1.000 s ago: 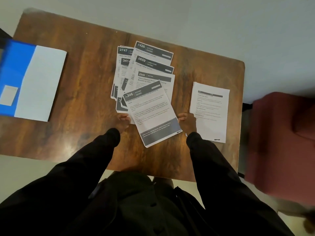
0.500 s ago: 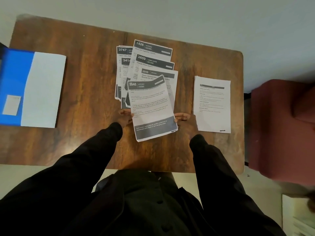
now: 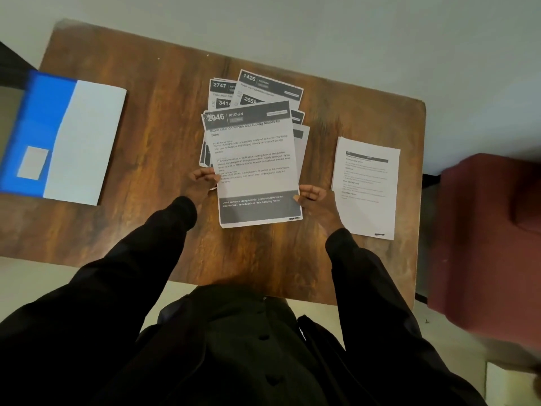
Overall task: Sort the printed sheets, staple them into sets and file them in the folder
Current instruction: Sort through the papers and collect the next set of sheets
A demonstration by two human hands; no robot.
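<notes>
Top sheet point(image 3: 254, 165), header "2946 KITCHEN", sits near-centre on the wooden tabletop point(image 3: 164, 118), held at both side edges. Left hand point(image 3: 202, 183): fingers point(image 3: 205, 174) curled and pinching the sheet's left edge about midway down. Right hand point(image 3: 317, 205): fingers point(image 3: 307, 192) curled and pinching the right edge beside the dark footer band. The sheet covers the near part of a fanned pile point(image 3: 263, 83) of similar printed sheets; headers 2747, 1426, 2659 show on the far side. Cannot tell whether the sheet rests on the pile or is lifted off it. Separate stack point(image 3: 366, 186) of printed pages lies flat to the right, just beside the right hand. Blue folder point(image 3: 38, 118) lies open at far left, a white page point(image 3: 87, 142) on its right half. Red chair point(image 3: 491, 230) stands right of the tabletop.
</notes>
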